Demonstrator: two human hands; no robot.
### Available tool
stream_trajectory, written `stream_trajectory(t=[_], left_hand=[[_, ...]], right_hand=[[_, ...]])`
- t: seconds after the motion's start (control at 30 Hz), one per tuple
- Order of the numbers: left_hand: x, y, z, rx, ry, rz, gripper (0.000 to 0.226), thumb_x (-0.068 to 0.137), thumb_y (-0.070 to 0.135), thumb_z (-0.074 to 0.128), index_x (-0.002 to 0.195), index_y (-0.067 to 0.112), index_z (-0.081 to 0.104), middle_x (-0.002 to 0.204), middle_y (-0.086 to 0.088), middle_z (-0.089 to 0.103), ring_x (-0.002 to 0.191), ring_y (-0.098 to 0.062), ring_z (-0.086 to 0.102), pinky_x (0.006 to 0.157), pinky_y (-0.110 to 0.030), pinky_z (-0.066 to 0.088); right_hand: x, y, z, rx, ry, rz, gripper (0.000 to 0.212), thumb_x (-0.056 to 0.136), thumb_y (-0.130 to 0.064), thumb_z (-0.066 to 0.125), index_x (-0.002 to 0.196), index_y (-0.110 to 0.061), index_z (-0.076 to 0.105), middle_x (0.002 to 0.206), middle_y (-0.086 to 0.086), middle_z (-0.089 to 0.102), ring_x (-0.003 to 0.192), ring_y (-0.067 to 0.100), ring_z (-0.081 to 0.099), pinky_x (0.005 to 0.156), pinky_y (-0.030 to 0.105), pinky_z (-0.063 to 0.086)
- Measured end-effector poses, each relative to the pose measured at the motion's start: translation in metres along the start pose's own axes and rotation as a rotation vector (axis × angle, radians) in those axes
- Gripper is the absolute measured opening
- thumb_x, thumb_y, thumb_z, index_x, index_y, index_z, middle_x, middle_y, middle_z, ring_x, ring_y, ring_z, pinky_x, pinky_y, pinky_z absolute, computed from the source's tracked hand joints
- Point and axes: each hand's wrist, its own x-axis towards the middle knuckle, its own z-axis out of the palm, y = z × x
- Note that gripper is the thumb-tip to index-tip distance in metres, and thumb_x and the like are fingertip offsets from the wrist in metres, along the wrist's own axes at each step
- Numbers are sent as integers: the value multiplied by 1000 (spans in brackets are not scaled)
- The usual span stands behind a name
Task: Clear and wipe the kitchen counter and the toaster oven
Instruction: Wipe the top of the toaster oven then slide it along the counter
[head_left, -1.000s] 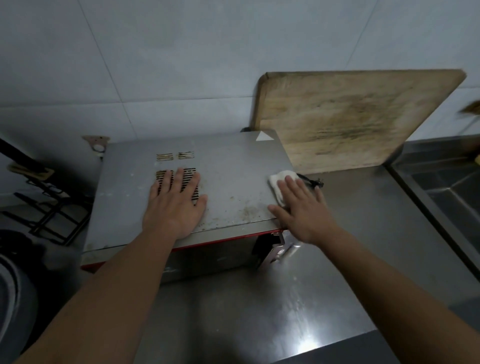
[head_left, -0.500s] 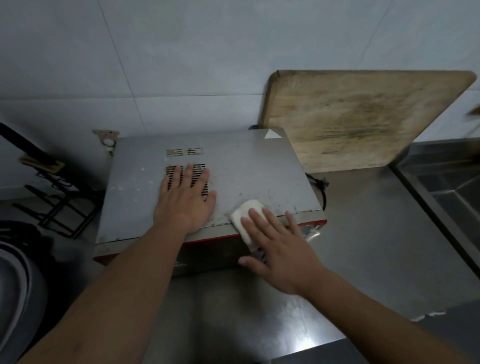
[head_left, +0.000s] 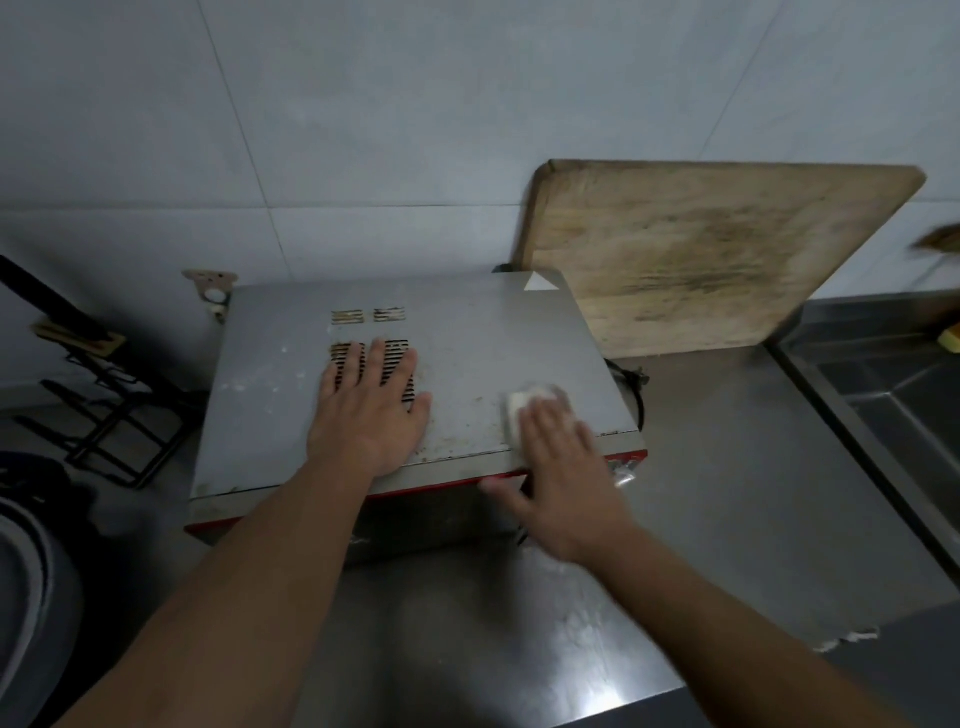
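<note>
A: Where is our cloth (head_left: 524, 408)?

B: On the oven (head_left: 467, 358) top, near its front right corner, under our right hand (head_left: 558, 467). The fingers lie straight and flat across it, pressing it down, not pinching it. It shows blurred.

A: How will it handle?

B: We judge it soft and light, a small white wad that folds to whatever it rubs. It needs no grasp, only a flat palm on top; take it by one edge and it would likely bunch and skip the crumbs.

A: And the oven itself?

B: A stiff metal box, probably heavy enough to sit, yet smooth-footed on a steel worktop (head_left: 727, 519), so it may slide. Our left hand (head_left: 371, 410) lies spread and flat on the vent slots (head_left: 395, 345), mid-top, steadying it.

A: What is left?

B: Brown specks along the top's front edge, between our hands, and pale smears toward the left edge.

A: Beyond that?

B: A board (head_left: 701, 260) leans on the wall behind the oven's right rear corner, a cord (head_left: 631, 382) trails at its right side, and a sink (head_left: 883, 395) lies at the worktop's right end.
</note>
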Motion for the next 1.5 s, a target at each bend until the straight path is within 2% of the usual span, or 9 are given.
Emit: stream_trajectory(t=[0.13,0.27,0.53,0.7,0.83,0.97,1.1,1.27,1.5], left_hand=[[2,-1,1,-11,7,-3,64,99,61,12,157,40,-2,167,3,-10,153,-22,-11,123,-45,-6],[0,-3,-1,-22,5,25,57,103,51,11,158,39,2,167,3,-9,153,-22,-10,123,-45,-5],[-1,-15,-25,-362,-143,49,48,108,37,27,156,33,25,167,6,5,153,-12,-3,124,-37,-4],[-19,-16,-48,-390,75,115,48,105,31,41,152,24,38,161,3,30,148,-16,26,122,-36,21],[-34,-32,-52,-212,208,215,44,104,32,42,146,20,47,155,-2,42,146,-17,31,123,-38,21],[-43,-46,-49,-171,207,144,47,104,35,42,147,17,46,159,-4,36,148,-18,26,124,-38,18],[-55,-55,-46,-58,202,166,51,105,41,34,151,19,40,162,-3,30,151,-19,18,124,-41,15],[-68,-53,-39,-12,76,137,59,104,50,17,157,25,24,166,0,13,153,-18,2,125,-41,5],[-61,-7,-22,101,-11,324,59,101,59,17,156,38,9,167,3,-8,150,-19,-22,122,-53,-5]], right_hand=[[0,-81,19,-41,-60,-183,102,87,-83,10,157,-11,-8,163,8,-17,149,22,-23,123,47,-6],[1,-75,18,-109,-57,-215,96,90,-80,10,156,-15,-12,163,4,-20,148,18,-25,123,47,-5],[38,-30,2,-98,-31,7,107,82,-87,1,157,-12,-10,164,9,-15,151,22,-17,123,46,-2],[34,-58,6,-81,-38,-38,110,82,-88,6,154,-7,-15,161,14,-20,149,28,-21,123,46,-3],[31,-100,15,-64,-52,-164,107,85,-85,13,154,-8,-15,161,13,-23,148,28,-23,123,46,-4],[51,-126,18,97,-75,-220,104,88,-79,27,157,-9,-7,164,12,-14,151,25,-17,124,43,-3],[58,-107,-3,327,10,-277,93,87,-59,56,156,-13,15,164,6,15,149,24,17,121,32,12],[78,-21,-10,117,67,-18,79,98,-62,33,157,-11,20,165,8,15,152,21,10,124,40,11],[83,14,-6,-39,28,-20,83,94,-73,14,159,-22,5,167,1,-1,153,18,-5,123,45,1]])
